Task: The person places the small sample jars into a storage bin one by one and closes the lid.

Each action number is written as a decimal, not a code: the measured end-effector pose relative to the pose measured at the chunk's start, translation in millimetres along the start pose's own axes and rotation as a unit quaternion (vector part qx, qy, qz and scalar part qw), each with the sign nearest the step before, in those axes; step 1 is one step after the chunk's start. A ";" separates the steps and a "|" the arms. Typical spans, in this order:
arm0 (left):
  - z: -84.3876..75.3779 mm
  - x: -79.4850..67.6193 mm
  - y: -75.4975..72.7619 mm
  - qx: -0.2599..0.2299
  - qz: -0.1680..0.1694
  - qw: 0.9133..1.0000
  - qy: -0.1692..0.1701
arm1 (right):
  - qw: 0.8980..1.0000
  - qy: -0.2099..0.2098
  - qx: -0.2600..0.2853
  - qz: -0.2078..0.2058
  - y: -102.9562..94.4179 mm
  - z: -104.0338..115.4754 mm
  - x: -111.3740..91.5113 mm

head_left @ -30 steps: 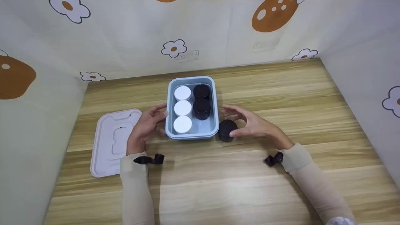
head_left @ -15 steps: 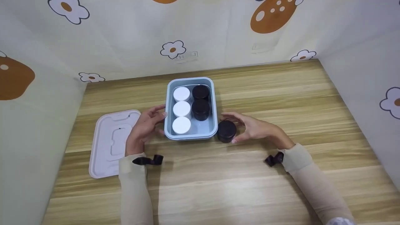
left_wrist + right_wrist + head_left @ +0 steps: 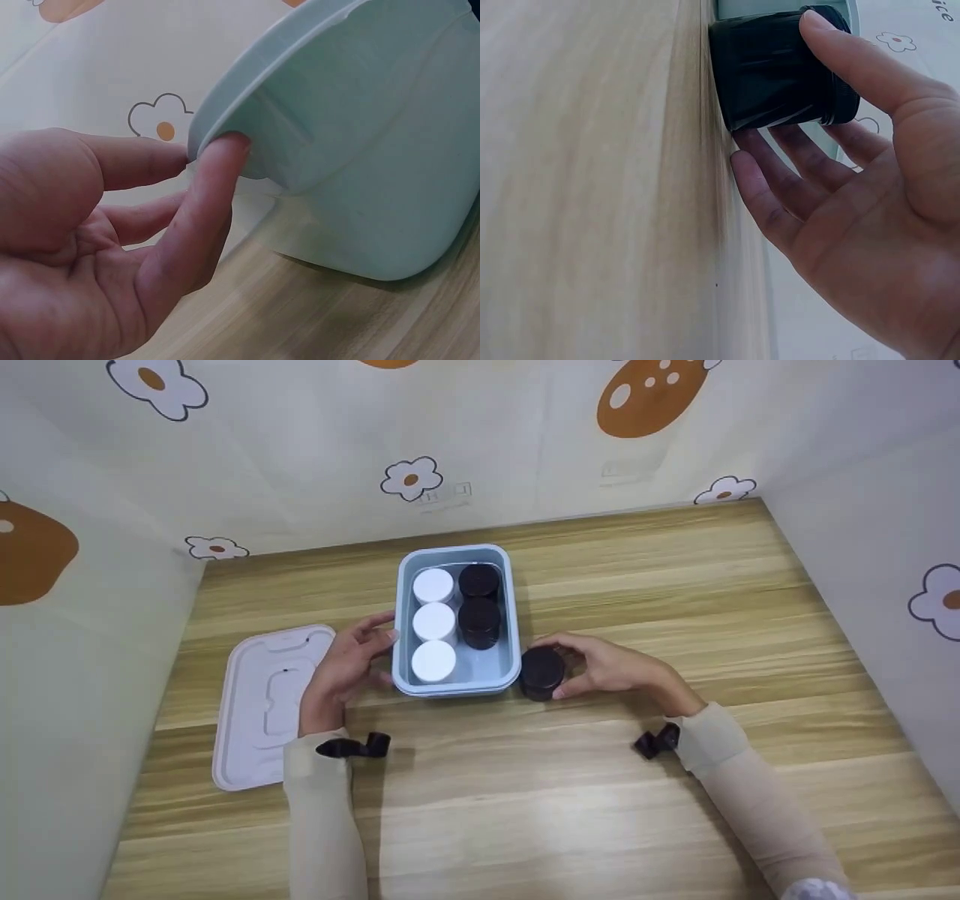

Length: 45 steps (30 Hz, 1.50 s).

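The light blue box (image 3: 457, 689) stands on the table with three white-lidded jars (image 3: 433, 622) in its left column. Two black jars (image 3: 479, 622) fill the back and middle of its right column. At the box's left rim, my left hand (image 3: 346, 664) pinches the edge between thumb and fingers; the left wrist view shows a fingertip tucked under the rim (image 3: 225, 112). Another black jar (image 3: 541, 671) rests upright on the table beside the box's front right corner. My right hand (image 3: 611, 664) curls round this jar, its thumb on the lid's edge (image 3: 844, 94) and its fingers around the far side.
A pale lid (image 3: 259, 720) lies flat on the table to the left, partly under the left forearm. Behind and at both sides hang pale sheets (image 3: 315, 450) printed with flowers. Black wrist mounts (image 3: 656, 740) sit on both sleeves.
My right hand has closed in on the black jar outside the box, its fingers and thumb now around it. The left hand has stayed at the box rim.
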<state>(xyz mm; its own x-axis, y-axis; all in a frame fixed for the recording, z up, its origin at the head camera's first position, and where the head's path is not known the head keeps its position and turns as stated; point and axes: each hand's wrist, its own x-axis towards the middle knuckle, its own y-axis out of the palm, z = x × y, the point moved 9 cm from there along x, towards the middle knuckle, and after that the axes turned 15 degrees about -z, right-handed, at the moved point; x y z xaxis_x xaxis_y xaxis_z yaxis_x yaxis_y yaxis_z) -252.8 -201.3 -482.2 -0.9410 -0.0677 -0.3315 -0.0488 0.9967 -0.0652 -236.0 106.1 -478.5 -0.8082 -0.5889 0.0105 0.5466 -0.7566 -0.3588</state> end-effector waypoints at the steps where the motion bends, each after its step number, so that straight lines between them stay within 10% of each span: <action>1: -0.1 -0.1 0.1 0.001 -0.001 1.000 -0.001 | 1.000 0.000 0.002 0.000 -0.2 0.3 -0.1; 45: 0.4 1.3 1.9 -0.007 0.010 1.000 -0.002 | 0.984 0.023 0.068 -0.162 -37.8 20.0 0.6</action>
<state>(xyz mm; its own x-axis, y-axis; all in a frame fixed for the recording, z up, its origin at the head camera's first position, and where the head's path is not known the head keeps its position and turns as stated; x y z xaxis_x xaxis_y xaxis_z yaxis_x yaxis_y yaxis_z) -254.0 -199.4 -483.1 -0.9407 -0.0476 -0.3358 -0.0342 0.9984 -0.0459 -252.8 128.7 -446.2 -0.9521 -0.2999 0.0605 0.2809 -0.9353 -0.2154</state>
